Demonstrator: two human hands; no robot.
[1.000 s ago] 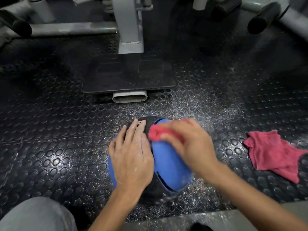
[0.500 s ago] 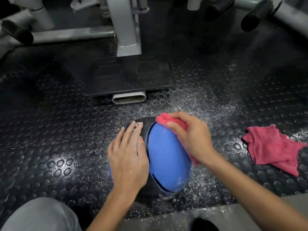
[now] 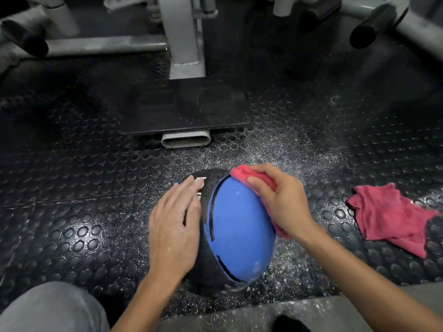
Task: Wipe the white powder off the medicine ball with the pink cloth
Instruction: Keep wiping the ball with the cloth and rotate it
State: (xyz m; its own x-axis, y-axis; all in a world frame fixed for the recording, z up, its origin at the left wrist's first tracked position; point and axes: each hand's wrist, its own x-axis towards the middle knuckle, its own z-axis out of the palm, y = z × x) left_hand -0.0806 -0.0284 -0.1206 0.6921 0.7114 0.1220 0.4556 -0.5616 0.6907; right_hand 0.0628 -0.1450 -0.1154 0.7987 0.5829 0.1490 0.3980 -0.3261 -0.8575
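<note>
- Blue and black medicine ball (image 3: 239,231): rests on the floor just below the view's centre. Its blue panel faces up and toward 3 o'clock, its black panel toward 9 o'clock. A pale smear shows near the blue panel's 5 o'clock edge.
- Your left hand (image 3: 172,226): laid flat on the black panel at the ball's 9 o'clock side, fingers straight and together, gripping nothing. White specks cling to its back.
- Your right hand (image 3: 282,202): at the ball's 1 to 2 o'clock side, fingers and thumb curled over the pink cloth (image 3: 241,172), pressing it to the blue panel.
- Scattered white powder (image 3: 275,149): lies on the studded black rubber floor (image 3: 72,212) around the ball, thickest toward 12 to 1 o'clock.
- Crumpled second pink cloth (image 3: 388,216): on the floor at 3 o'clock, well apart from the ball.
- Dark footplate (image 3: 184,111) and grey machine post (image 3: 185,37): at 12 o'clock.
- Your grey-clad knee (image 3: 52,307): at 7 o'clock.
</note>
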